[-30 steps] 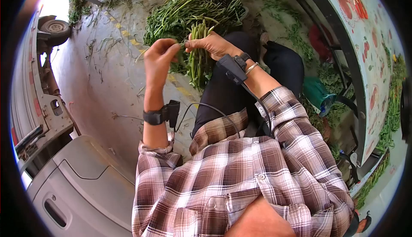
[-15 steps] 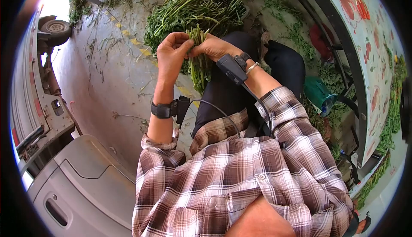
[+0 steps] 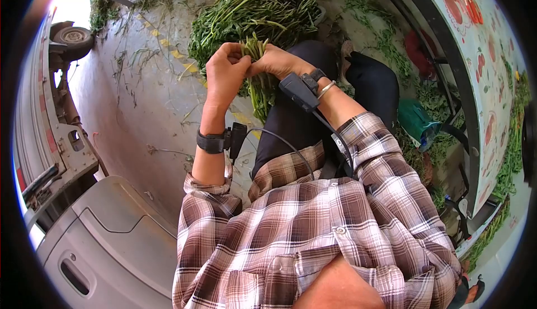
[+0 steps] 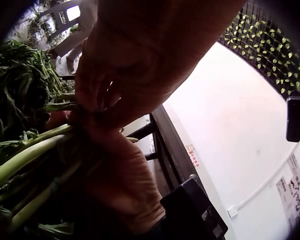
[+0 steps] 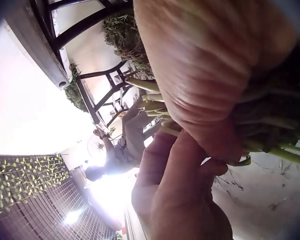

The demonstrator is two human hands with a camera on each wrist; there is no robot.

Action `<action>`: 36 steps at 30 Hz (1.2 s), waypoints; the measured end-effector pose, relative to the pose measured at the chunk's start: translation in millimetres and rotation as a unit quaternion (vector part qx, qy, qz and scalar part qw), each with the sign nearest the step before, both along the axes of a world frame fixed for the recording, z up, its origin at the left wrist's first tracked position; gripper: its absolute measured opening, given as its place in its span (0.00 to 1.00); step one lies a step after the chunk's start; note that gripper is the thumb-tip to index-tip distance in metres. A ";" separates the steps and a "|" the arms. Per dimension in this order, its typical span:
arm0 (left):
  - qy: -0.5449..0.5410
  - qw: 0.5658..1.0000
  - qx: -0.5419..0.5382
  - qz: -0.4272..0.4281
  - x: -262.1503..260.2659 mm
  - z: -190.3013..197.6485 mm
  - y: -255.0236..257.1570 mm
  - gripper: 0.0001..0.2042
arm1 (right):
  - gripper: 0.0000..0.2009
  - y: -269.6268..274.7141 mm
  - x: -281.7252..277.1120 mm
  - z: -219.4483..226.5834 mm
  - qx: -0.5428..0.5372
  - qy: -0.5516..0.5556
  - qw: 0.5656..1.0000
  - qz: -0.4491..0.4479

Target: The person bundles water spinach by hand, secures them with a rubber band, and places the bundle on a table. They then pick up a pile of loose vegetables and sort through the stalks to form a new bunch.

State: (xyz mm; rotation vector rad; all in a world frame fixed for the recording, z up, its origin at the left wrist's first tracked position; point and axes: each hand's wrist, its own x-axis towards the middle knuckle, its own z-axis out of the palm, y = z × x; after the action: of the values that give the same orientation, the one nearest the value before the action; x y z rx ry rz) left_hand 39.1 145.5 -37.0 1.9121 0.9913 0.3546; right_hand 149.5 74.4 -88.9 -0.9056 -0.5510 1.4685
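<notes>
In the head view, my right hand (image 3: 277, 62) grips a bunch of leafy greens (image 3: 260, 93), its cut stem ends up and leaves hanging down. My left hand (image 3: 226, 74) is against the bunch's left side, fingers curled and thumb meeting the fingertips beside the right thumb. In the left wrist view, a thin green stem (image 4: 62, 106) runs into the left fingertips. Thicker pale stems (image 4: 27, 160) come out below them toward the left. In the right wrist view, the left fingers (image 5: 177, 165) press close under the right thumb; what they pinch is mostly hidden.
A large heap of greens (image 3: 224, 26) overflows a dark crate (image 3: 320, 15) just beyond the hands. To the right stands a table with a patterned top (image 3: 456, 46), a green container (image 3: 414, 121) near its legs. Parked vehicle parts (image 3: 106, 225) fill the left. Scattered greens (image 3: 386, 46) lie on the floor.
A second ago my left hand was off to the left of the bunch; it has come in against the stems beside the right thumb and stays there. The right hand keeps its grip, nearly still.
</notes>
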 end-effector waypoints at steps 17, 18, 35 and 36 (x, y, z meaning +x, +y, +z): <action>-0.097 0.977 0.099 -0.161 9.7 3.8 2.5 0.15 | 0.13 1.6 2.3 -9.3 0.002 -0.084 0.996 0.041; -0.098 0.977 0.099 -0.163 9.8 3.1 2.9 0.15 | 0.13 0.9 2.7 -7.3 0.011 -0.073 0.997 0.025; -0.067 0.957 0.194 -0.203 10.9 8.7 -6.8 0.12 | 0.14 10.6 -0.4 -42.0 0.089 -0.164 0.982 0.002; -0.067 0.957 0.195 -0.202 11.2 8.6 -7.7 0.12 | 0.13 12.4 -1.4 -47.1 0.081 -0.168 0.982 -0.005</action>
State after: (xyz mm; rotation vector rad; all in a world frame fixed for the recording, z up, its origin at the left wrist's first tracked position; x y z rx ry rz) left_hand 50.2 137.8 -28.4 2.3516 0.4406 0.4544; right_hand 148.1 86.8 -136.0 -1.0319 -0.9005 1.2478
